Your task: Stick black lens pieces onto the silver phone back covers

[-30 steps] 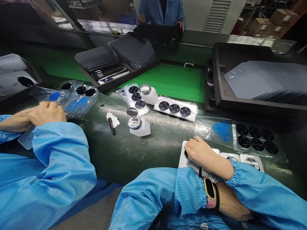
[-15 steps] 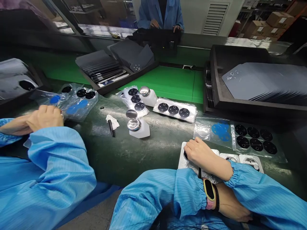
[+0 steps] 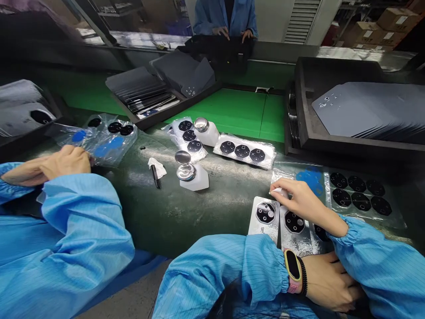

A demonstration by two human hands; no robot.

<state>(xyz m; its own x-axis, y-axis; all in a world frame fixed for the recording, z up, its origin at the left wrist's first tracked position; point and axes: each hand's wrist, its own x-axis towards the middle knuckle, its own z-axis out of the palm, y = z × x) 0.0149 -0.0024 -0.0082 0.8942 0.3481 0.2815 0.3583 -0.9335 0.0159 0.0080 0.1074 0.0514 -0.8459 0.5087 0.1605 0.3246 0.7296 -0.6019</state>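
My right hand hovers by the top edges of a row of silvery panels. Its thumb and fingers pinch a small white wad that looks like a wipe. Below it are the left panel and the middle panel, each bearing a black octagonal disc with round holes. A third disc shows partly under my right wrist. My left hand, with a yellow-framed band on its wrist, lies palm down to the right of the panels, fingers apart. Its fingertips are partly hidden by my right sleeve.
An open-lidded white bottle and another bottle stand mid-bench. Bagged black discs lie at right, with blue pieces beside them. A dark tray holds grey plates. At left, a co-worker's hands work.
My right hand has lifted off the left panel and moved up and right, uncovering its disc and showing the white wad. My left hand has shifted slightly, and more of it shows.
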